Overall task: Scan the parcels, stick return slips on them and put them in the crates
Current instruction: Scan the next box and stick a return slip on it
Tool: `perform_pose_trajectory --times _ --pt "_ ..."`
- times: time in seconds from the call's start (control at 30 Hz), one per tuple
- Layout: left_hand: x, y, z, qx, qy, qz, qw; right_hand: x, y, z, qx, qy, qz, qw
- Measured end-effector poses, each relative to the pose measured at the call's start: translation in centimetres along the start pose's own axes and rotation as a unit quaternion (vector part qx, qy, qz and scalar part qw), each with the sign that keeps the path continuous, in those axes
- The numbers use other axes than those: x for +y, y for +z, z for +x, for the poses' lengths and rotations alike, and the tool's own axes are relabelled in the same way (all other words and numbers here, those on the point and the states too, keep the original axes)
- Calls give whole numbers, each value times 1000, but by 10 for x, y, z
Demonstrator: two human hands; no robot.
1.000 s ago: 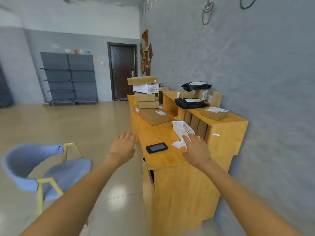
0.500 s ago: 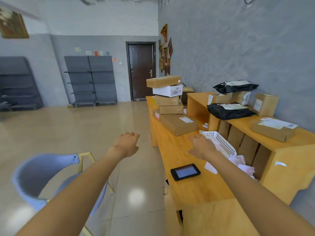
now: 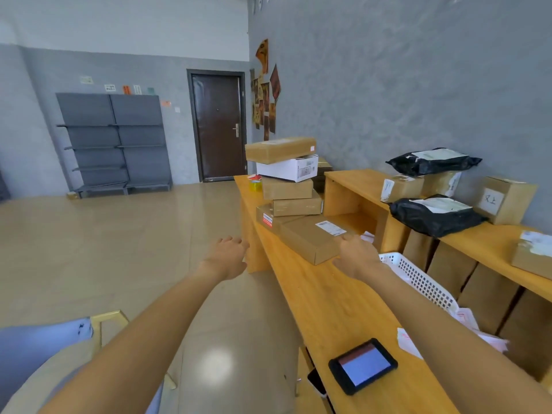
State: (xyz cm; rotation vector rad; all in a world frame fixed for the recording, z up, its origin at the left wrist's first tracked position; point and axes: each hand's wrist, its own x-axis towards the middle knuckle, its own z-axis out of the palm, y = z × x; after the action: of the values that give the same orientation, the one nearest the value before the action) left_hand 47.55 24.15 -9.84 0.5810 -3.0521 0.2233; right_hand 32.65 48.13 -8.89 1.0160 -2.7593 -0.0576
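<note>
A flat cardboard parcel (image 3: 310, 239) with a white label lies on the wooden counter (image 3: 337, 306). My right hand (image 3: 357, 255) is stretched out with fingers apart, at the parcel's near right edge. My left hand (image 3: 228, 256) is open over the floor, left of the counter, holding nothing. Behind the parcel stands a stack of boxes (image 3: 288, 177), one of them white. A handheld scanner (image 3: 363, 366) with a lit screen lies near the counter's front. Paper slips (image 3: 407, 343) spill beside a tipped white basket (image 3: 418, 279).
A raised wooden shelf (image 3: 490, 243) on the right holds two black mailer bags (image 3: 436, 215) and several small cartons. A blue chair (image 3: 41, 351) stands at the lower left. Tape rolls (image 3: 255, 183) sit at the counter's far end. Open floor stretches left toward grey shelving and a door.
The view has moved forward along the counter. Both hands have reached ahead, the right one leaving the paper slips and arriving at the flat parcel. The scanner now lies behind my right arm.
</note>
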Motion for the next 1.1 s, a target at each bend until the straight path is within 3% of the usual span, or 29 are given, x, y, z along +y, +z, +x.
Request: perform_pose_trajectory --times 0.23,0.4,0.53,0.87,1.1 --pt "-49 6 121 36 69 -53 996 -13 6 84 -6 91 -1 996" --pt "-50 46 184 -21 122 -42 991 -13 39 116 -63 128 -15 990" --pt "-50 69 239 -7 159 -40 986 -1 64 153 -89 156 -23 983" --pt "-41 97 404 -52 189 -30 980 45 140 278 -99 241 63 963" --pt "-21 147 481 -101 222 -59 968 60 197 315 -133 297 79 942"
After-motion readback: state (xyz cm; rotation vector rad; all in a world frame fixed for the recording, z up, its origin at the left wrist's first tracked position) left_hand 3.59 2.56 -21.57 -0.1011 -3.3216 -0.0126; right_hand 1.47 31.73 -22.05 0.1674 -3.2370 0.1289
